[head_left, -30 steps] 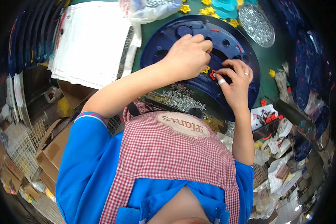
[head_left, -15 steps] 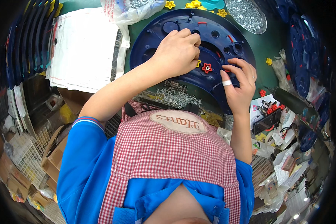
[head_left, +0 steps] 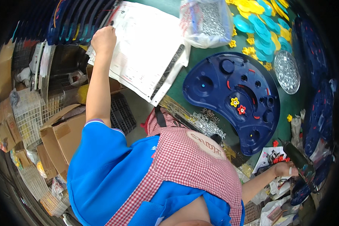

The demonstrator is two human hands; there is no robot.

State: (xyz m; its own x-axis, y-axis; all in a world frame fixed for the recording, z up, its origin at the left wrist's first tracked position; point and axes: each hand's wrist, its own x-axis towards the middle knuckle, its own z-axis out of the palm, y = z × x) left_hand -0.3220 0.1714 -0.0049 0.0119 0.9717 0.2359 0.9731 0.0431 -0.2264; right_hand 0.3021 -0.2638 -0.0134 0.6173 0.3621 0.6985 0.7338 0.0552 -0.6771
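Observation:
My left hand (head_left: 104,40) is closed at the upper left edge of the white paper sheets (head_left: 147,41), beside a row of stacked dark blue panels (head_left: 79,22). A small dark thing shows by its fingers; what they hold, if anything, is hidden. At the lower right my right hand (head_left: 284,169), with a white band on one finger, closes against a dark green power screwdriver (head_left: 300,162), its fingertips partly hidden. A curved dark blue plastic panel (head_left: 214,81) lies between my hands, untouched. On it sit a yellow flower piece (head_left: 234,102) and a red flower piece (head_left: 241,109).
Loose screws (head_left: 207,124) lie at the table's near edge. A bag-lined box of metal parts (head_left: 211,22) and an oval tray of metal parts (head_left: 288,71) stand farther back. Teal and yellow pieces (head_left: 265,32) are heaped at the back right. Cardboard boxes (head_left: 69,130) stand at left.
Both hands have left the blue panel: my left went to the paper and panel stack, my right to the power screwdriver. The view has turned, shifting the panel rightward.

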